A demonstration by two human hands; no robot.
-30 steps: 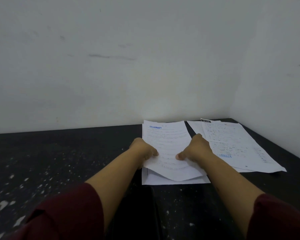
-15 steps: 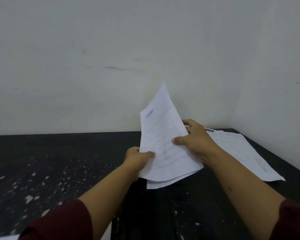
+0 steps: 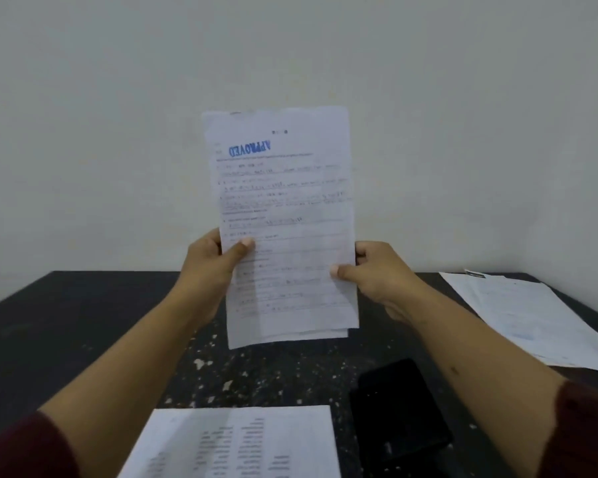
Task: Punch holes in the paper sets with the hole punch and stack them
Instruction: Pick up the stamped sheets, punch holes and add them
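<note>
A: Where is the paper set [image 3: 283, 222] now?
B: It stands upright in the air above the dark table [image 3: 83, 326], before the wall. The left hand [image 3: 209, 270] pinches its left edge, thumb in front. The right hand [image 3: 382, 276] pinches its right edge in the same way.
A: And the hole punch [image 3: 399, 412]?
B: It lies on the table near the right forearm, beside a printed sheet [image 3: 242, 443]. More papers [image 3: 529, 319] lie far right

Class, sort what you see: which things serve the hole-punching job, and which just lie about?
Job: held paper set, left hand, right hand, black hole punch, paper stack at right, near papers.
Lying about: nothing visible beyond the speckled table.
</note>
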